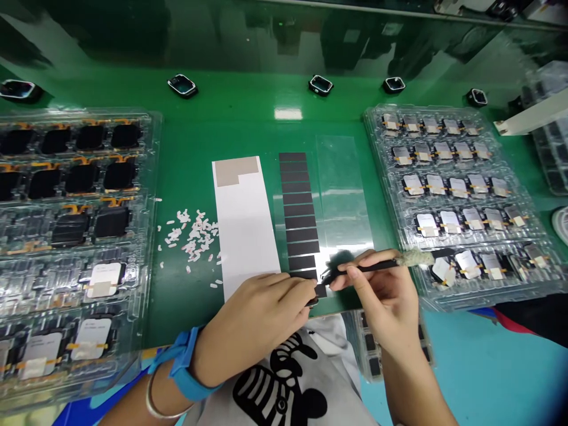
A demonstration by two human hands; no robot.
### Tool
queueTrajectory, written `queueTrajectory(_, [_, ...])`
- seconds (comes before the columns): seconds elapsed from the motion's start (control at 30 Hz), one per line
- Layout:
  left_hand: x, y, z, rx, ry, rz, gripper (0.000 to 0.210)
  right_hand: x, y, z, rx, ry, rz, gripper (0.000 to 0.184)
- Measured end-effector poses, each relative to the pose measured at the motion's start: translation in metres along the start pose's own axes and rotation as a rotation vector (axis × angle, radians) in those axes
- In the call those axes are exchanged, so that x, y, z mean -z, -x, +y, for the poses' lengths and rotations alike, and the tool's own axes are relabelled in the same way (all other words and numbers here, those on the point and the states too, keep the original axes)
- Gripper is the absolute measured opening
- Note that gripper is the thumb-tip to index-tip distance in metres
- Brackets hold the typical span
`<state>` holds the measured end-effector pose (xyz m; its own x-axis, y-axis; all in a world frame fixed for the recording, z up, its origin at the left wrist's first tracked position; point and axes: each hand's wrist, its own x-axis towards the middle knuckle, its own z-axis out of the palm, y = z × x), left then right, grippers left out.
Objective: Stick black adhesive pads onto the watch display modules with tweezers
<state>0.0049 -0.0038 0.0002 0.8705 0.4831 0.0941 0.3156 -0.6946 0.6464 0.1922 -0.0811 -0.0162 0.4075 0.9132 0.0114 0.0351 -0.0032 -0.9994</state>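
My left hand (270, 302) wears a blue wrist strap (184, 364). Its fingers are closed on a small dark, flat part (313, 302) at the table's front edge, mostly hidden under them. My right hand (384, 290) pinches a slim black tool (377, 265), perhaps tweezers, with a frayed beige wrap on its rear end. The tool's tip points left, close to my left fingertips. Under and beyond the hands lies a clear sheet with a column of black rectangular strips (299, 204). A white sheet (244, 225) with a beige patch lies left of it.
Clear trays of small screen modules stand at left (151, 236) and right (390, 195). Small white scraps (195, 236) are scattered left of the white sheet. Several watch cases (320, 85) line the back. Another clear film (344, 189) lies beside the strips.
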Motion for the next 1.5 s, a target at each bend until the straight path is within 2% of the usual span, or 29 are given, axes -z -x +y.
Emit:
queueTrajectory(0.1, [-0.001, 0.001, -0.001, 0.085, 0.122, 0.047, 0.012, 0.003, -0.004, 0.0, -0.025, -0.048, 0.07, 0.016])
queueTrajectory(0.2, [0.005, 0.001, 0.0, 0.225, 0.32, 0.158, 0.009, 0.0, -0.008, -0.007, 0.023, -0.108, 0.167, 0.016])
queueTrajectory(0.27, [0.011, 0.001, 0.0, 0.324, 0.46, 0.236, 0.006, -0.009, -0.01, -0.017, 0.101, -0.149, 0.21, 0.015])
queueTrajectory(0.37, [0.02, 0.002, 0.0, 0.412, 0.605, 0.359, 0.007, -0.032, -0.01, -0.035, 0.228, -0.218, 0.198, 0.017])
queueTrajectory(0.5, [0.021, 0.006, -0.004, 0.367, 0.524, 0.519, 0.021, -0.062, -0.01, -0.049, 0.335, -0.193, 0.097, 0.022])
queueTrajectory(0.67, [0.017, 0.006, -0.009, 0.324, 0.33, 0.637, 0.025, -0.082, -0.019, -0.046, 0.426, -0.134, -0.012, 0.028])
queueTrajectory(0.97, [0.016, 0.006, -0.009, 0.38, 0.307, 0.661, 0.02, -0.096, -0.02, -0.038, 0.403, -0.185, 0.041, 0.025])
queueTrajectory(1.13, [0.012, 0.007, -0.013, 0.345, 0.355, 0.594, 0.031, -0.101, -0.021, -0.038, 0.401, -0.157, 0.085, 0.023])
queueTrajectory(1.27, [0.011, 0.009, -0.015, 0.299, 0.338, 0.6, 0.043, -0.105, -0.022, -0.035, 0.433, -0.185, 0.08, 0.023])
queueTrajectory(1.5, [0.011, 0.011, -0.014, 0.321, 0.317, 0.607, 0.048, -0.108, -0.026, -0.027, 0.562, -0.163, 0.078, 0.027])
